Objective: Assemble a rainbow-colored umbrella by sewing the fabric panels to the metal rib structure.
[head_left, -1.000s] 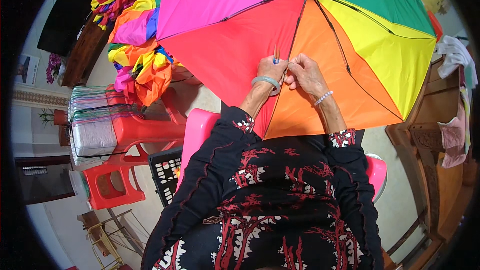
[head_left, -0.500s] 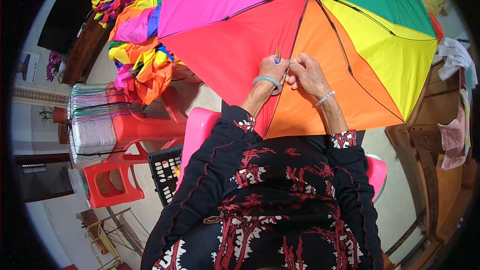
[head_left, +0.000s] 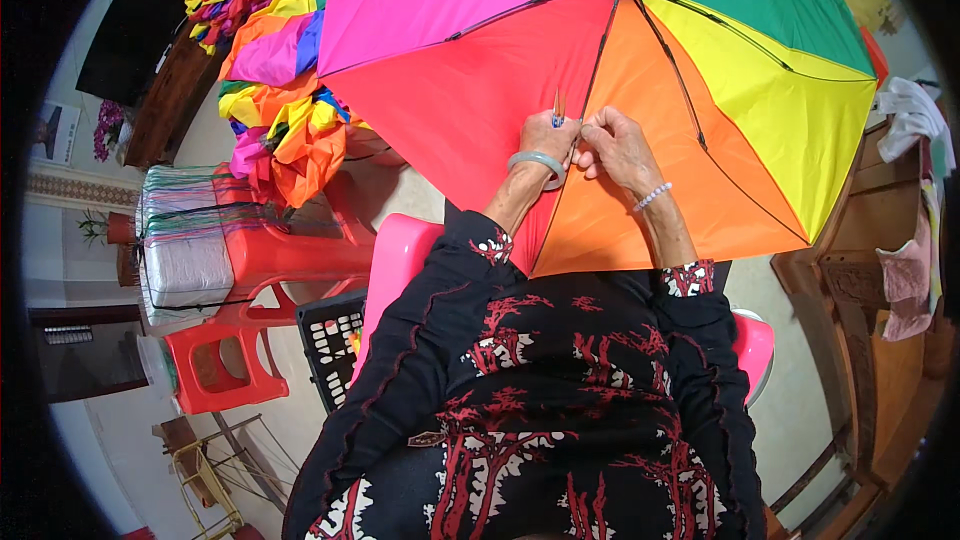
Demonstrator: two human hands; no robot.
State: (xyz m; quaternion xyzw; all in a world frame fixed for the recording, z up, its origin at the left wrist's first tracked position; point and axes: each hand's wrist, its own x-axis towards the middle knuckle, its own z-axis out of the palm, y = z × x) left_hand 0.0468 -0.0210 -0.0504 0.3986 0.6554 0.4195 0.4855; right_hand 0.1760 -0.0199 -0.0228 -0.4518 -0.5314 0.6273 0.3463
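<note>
Holds a rainbow umbrella open at the far middle and far right, inner side up, with the near edge over the lap. Grips it in the left hand at the rib between the red panel and the orange panel, hiding the fingertips. Carries a small two-pronged tool at the left hand, blue at the base, pointing far. Closes the right hand to a narrow pinch of thumb and forefinger just right of that rib; cannot tell whether holding anything. Has a red plastic stool at the left, beside a white bundle, and multicoloured cloth heaped far left.
</note>
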